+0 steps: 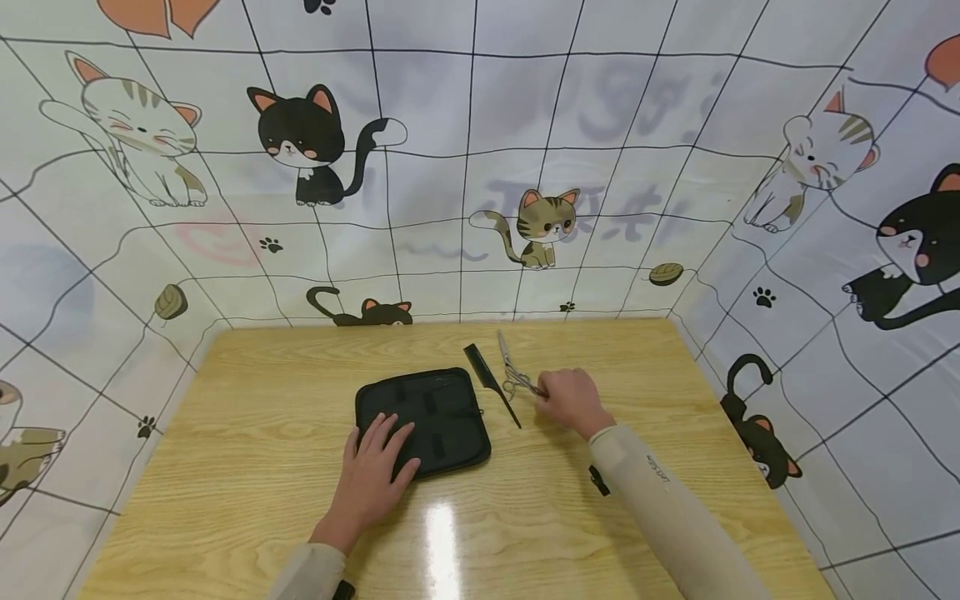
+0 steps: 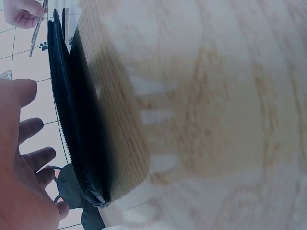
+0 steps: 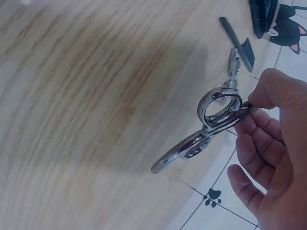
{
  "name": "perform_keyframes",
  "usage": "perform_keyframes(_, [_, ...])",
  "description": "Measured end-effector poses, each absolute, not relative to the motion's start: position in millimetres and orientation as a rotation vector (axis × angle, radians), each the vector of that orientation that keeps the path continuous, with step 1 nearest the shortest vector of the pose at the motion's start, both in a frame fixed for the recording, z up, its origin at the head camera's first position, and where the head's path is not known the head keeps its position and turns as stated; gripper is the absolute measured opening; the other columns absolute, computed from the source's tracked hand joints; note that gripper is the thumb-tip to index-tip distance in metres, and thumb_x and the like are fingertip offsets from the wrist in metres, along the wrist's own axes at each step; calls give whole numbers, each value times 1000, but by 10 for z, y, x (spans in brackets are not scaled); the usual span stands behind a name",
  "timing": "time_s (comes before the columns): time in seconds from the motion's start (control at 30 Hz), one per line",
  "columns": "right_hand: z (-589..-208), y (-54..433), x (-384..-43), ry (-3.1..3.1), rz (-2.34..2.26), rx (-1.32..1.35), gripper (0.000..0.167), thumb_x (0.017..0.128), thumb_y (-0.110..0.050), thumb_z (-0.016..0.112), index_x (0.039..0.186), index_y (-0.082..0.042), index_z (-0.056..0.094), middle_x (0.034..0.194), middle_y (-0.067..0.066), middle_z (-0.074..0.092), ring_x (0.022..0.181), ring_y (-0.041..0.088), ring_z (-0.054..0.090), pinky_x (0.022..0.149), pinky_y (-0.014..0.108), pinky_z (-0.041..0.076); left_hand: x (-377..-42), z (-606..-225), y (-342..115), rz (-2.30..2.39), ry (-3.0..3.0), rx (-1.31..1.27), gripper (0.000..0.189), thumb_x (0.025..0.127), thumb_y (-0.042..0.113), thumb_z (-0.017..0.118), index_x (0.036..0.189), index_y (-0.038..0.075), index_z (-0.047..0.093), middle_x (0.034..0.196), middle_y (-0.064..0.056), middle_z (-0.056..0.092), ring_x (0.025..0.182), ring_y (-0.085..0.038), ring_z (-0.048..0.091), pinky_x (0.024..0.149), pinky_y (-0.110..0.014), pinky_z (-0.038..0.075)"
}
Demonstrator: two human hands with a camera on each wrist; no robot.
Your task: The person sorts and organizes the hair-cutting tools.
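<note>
My left hand [image 1: 372, 475] lies with its fingers spread over the near left edge of a black zip case [image 1: 450, 421]. In the left wrist view the zip teeth run along the rim of the case [image 2: 79, 120]; I cannot tell how firmly the fingers touch it. My right hand [image 1: 573, 402] pinches a pair of silver scissors [image 3: 189, 141] between thumb and fingers, finger rings outward. A second pair of scissors [image 1: 506, 354] lies on the table just beyond. Beside it rests a black tail comb [image 1: 483, 371], between the scissors and the case.
The pale wooden table [image 1: 270, 400] meets a white cloth backdrop [image 1: 435, 192] printed with cats and grid lines at the back and sides. Light reflects off the table near its front.
</note>
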State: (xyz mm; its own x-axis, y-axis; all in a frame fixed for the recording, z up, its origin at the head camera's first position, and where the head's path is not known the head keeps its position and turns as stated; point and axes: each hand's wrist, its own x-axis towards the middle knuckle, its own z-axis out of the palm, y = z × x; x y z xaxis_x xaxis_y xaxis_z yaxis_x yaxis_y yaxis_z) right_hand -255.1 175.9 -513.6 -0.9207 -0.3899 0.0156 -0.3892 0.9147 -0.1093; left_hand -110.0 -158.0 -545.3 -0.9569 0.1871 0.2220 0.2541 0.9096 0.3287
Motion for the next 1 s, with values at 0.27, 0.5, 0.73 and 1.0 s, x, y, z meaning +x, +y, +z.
perform_keyframes(0.27, [-5023,1671,-2523,3060,-338,-668,24,75,-11,59,61,-19,42,52,-7,29,50,10,22,50,25,19,-1101,-5454,-1548,-560,-2855,-339,50,96,39,58,142,20,51,150,-11,45,144,-33,34,114,-64,20])
perform_keyframes(0.5, [-4921,1574,-2483,3000,-398,-649,4,79,-18,60,75,-18,58,67,-9,59,54,7,42,53,23,35,-1110,-5439,-1501,-583,-2760,-370,46,94,35,63,136,17,56,144,-13,51,140,-35,39,111,-65,25])
perform_keyframes(0.73, [-4851,1478,-2428,2937,-554,-645,10,81,-17,61,89,-17,66,83,-6,69,64,6,55,61,26,45,-1137,-5380,-1435,-658,-2761,-372,42,96,35,61,133,16,59,143,-11,53,141,-34,38,113,-64,24])
perform_keyframes(1.0, [-4799,1377,-2366,2825,-808,-653,8,81,-17,61,87,-18,66,79,-6,68,62,6,56,61,24,45,-1193,-5235,-1284,-687,-2738,-398,39,96,33,61,131,16,62,139,-8,57,139,-32,42,112,-63,26])
